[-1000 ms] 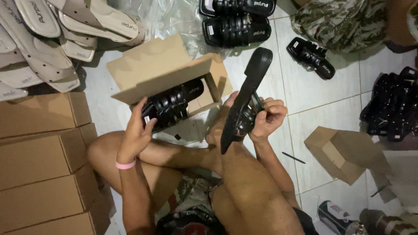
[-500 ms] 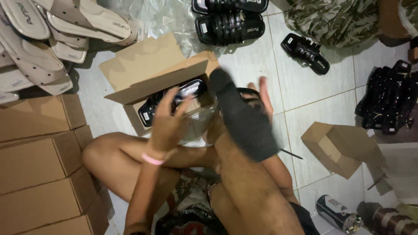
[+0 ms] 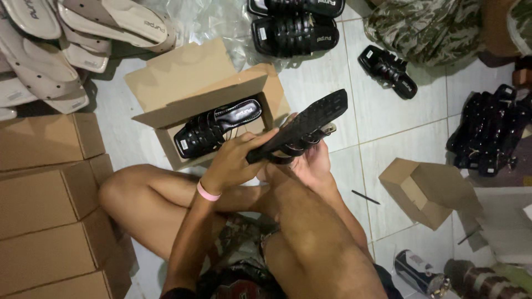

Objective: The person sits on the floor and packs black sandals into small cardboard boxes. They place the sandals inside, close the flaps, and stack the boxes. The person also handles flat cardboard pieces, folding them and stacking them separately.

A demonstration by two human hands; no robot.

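Since half a second ago, the black sandal [image 3: 302, 126] has swung from sole-on and nearly upright to a low slant, its quilted, grid-patterned sole facing up just in front of the open cardboard box [image 3: 221, 97]. Both hands now clasp it: the left hand [image 3: 235, 160] wraps the heel end, the right hand [image 3: 310, 160] cups the glossy woven straps from beneath. Its mate [image 3: 216, 127], shiny with plaited bands and a smooth insole, lies inside the box. Left of the box sit beige flat sandals [image 3: 66, 44] and plain brown cartons [image 3: 44, 194]; beyond it, crinkled clear plastic [image 3: 205, 19].
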